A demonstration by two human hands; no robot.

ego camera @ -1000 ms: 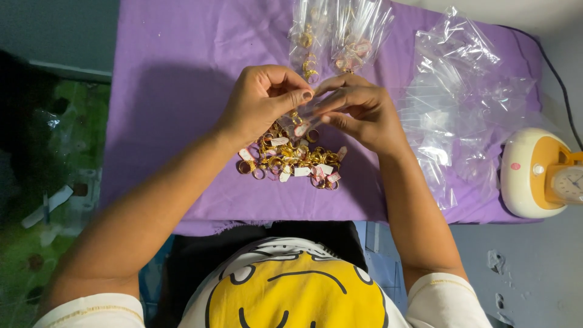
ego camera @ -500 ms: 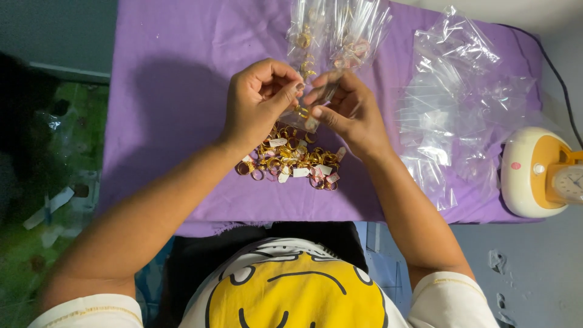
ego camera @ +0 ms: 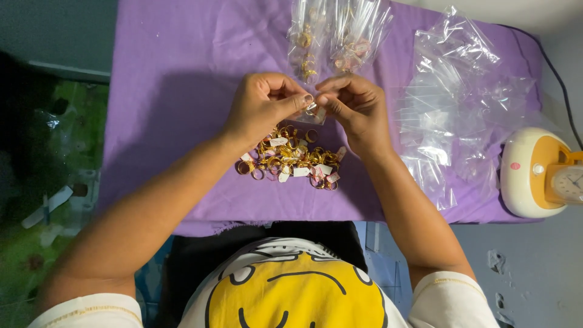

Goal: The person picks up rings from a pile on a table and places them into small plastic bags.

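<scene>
Our left hand (ego camera: 264, 106) and right hand (ego camera: 355, 103) pinch one small clear bag (ego camera: 316, 113); two filled bags (ego camera: 337, 36) lie above, many gold rings (ego camera: 291, 161) remain loose.

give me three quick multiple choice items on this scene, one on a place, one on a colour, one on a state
1. Where does the pile of gold rings with small paper tags lie?
A. under the two hands
B. on the floor
C. inside the clock

2. What colour is the cloth?
A. red
B. purple
C. white

3. How are the left hand and right hand?
A. flat on the cloth
B. far apart
C. fingertips pinched together on a small clear plastic bag

Answers:
1 A, the rings sit just below both hands on the cloth.
2 B, the cloth is purple all over.
3 C, the fingertips meet at the bag.
</scene>
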